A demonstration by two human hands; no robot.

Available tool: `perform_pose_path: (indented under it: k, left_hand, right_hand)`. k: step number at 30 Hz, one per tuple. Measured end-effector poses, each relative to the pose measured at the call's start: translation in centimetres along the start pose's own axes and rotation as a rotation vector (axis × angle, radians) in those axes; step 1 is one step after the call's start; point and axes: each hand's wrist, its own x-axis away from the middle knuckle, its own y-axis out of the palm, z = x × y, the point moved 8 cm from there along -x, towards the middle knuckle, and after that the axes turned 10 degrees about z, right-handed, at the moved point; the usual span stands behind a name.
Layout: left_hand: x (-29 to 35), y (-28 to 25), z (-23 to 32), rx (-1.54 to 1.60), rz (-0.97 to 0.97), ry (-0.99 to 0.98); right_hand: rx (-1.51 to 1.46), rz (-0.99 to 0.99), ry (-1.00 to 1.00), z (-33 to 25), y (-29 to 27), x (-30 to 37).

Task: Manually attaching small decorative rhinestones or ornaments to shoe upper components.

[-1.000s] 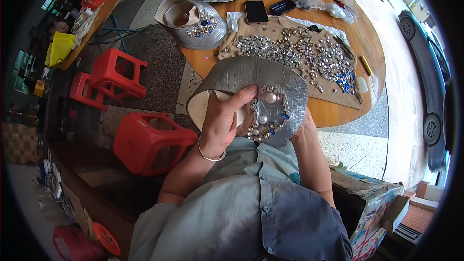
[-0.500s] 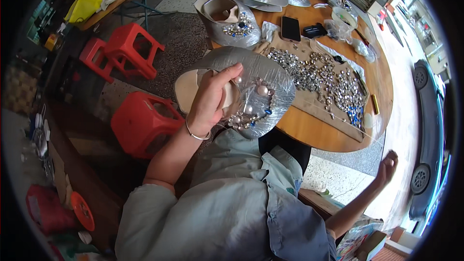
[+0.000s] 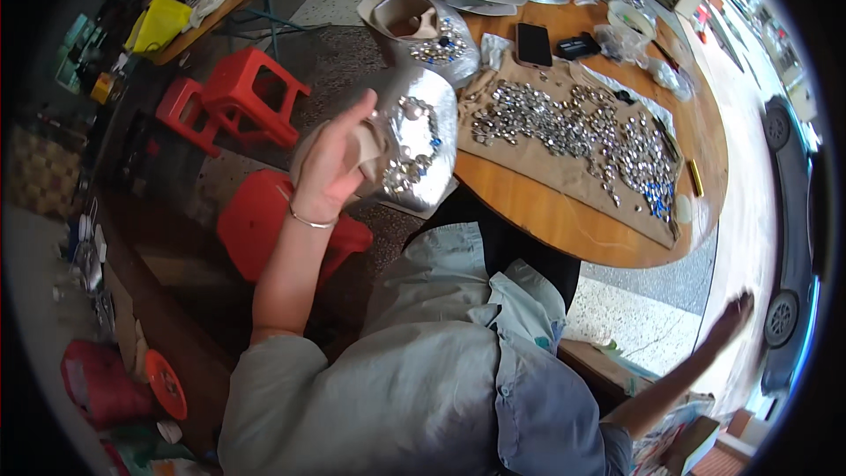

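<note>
The left hand (image 3: 328, 169) is clamped on a silver, beige-lined piece (image 3: 434, 106), gripping it at its left part. The thumb lies along the upper side, pointing up and right; the other fingers are mostly hidden. Most of the shiny silver face extends right of the grip, and its curved trim of clear and blue stones and pearls (image 3: 407, 167) sits just beyond the fingers. The beige lining (image 3: 368, 152) shows beside the palm, and a blurred part of the piece reaches left behind the hand. The piece is held in the air, left of the wooden table (image 3: 515, 198), above a red stool (image 3: 251, 234).

The right hand (image 3: 733, 313) is well apart from it, out to the right; its fingers look close together, but blur means I cannot tell whether they pinch anything. Loose stones (image 3: 538, 115) cover much of the beige cloth (image 3: 538, 167) on the table.
</note>
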Motion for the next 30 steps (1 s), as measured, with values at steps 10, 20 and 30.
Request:
perform_pose_path:
  k: [10, 20, 30]
  left_hand:
    - [4.2, 10.8, -7.8, -0.276, -0.381, -0.04]
    - [3.8, 10.2, -8.8, -0.289, -0.293, -0.079]
    - [3.2, 9.8, -9.8, -0.256, -0.275, -0.125]
  right_hand:
    - [-1.154, -0.984, 0.598, -38.0, 21.5, 24.6]
    - [-1.145, -0.98, 0.614, -39.2, 19.7, 24.9]
    - [-1.228, -0.986, 0.675, -39.1, 19.3, 25.4]
